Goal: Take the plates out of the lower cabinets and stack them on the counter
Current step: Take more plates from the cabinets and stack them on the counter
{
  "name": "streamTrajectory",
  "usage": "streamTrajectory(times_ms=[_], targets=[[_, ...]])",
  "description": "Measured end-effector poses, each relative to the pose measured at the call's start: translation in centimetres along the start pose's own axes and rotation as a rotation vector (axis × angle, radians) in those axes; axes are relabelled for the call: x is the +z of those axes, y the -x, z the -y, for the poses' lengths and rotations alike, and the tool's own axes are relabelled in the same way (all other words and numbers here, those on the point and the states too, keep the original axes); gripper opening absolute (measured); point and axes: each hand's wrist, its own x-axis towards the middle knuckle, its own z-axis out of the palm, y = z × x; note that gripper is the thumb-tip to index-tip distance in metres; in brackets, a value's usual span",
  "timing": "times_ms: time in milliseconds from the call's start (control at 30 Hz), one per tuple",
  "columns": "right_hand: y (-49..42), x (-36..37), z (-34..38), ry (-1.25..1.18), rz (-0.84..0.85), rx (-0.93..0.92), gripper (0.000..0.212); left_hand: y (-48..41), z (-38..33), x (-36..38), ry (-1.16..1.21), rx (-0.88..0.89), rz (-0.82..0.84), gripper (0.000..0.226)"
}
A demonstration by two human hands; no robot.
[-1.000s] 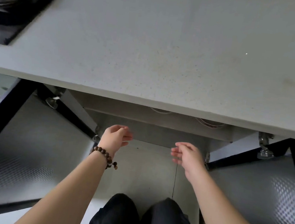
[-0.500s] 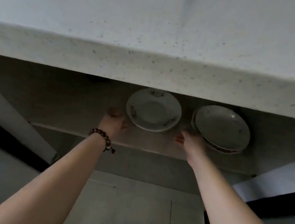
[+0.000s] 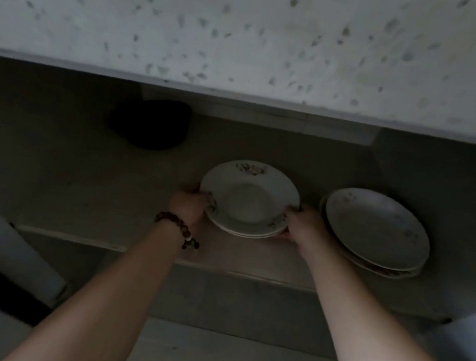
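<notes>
A small stack of white plates with flower prints (image 3: 248,193) sits on the shelf inside the dim lower cabinet. My left hand (image 3: 188,205) grips its left rim and my right hand (image 3: 304,228) grips its right rim. A beaded bracelet is on my left wrist. To the right on the same shelf lies a second stack of larger white plates (image 3: 376,228), untouched. The speckled counter (image 3: 247,33) fills the top of the view, its front edge just above the cabinet opening.
A dark round object (image 3: 151,123) sits at the back left of the shelf. The shelf's front edge (image 3: 76,239) runs below my wrists. Open cabinet doors (image 3: 6,254) flank the opening at the lower left and lower right.
My view dropped from the countertop to under it. Both hands reached into the cabinet and closed on the rims of the left plate stack.
</notes>
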Motion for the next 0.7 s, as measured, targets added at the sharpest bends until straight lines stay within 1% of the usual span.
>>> streamTrajectory(times_ms=[100, 233, 300, 367, 433, 533, 700], targets=[[0.2, 0.0, -0.2, 0.025, -0.036, -0.021, 0.025, 0.6, -0.2, -0.5, -0.041, -0.051, 0.022, 0.034], [0.8, -0.2, -0.6, 0.03, -0.04, -0.037, 0.015, 1.2, 0.5, -1.0, 0.032, -0.018, 0.061, 0.035], [1.2, -0.2, -0.7, 0.02, -0.026, -0.053, 0.021, 1.6, 0.5, -1.4, 0.016, -0.008, 0.04, 0.029], [1.9, -0.3, -0.5, 0.036, -0.008, -0.067, 0.028, 1.9, 0.3, -1.9, 0.07, -0.013, 0.03, 0.019], [2.9, -0.5, -0.1, 0.026, 0.013, -0.077, 0.024, 2.8, -0.1, -2.4, 0.113, -0.019, 0.004, 0.016], [4.9, -0.7, 0.9, 0.012, 0.03, -0.084, 0.011, 4.8, -0.9, -3.4, 0.079, 0.035, -0.032, 0.018], [9.0, -0.8, 1.0, 0.153, -0.019, -0.101, 0.011, 9.3, -2.0, -5.1, 0.244, 0.013, -0.083, 0.022]])
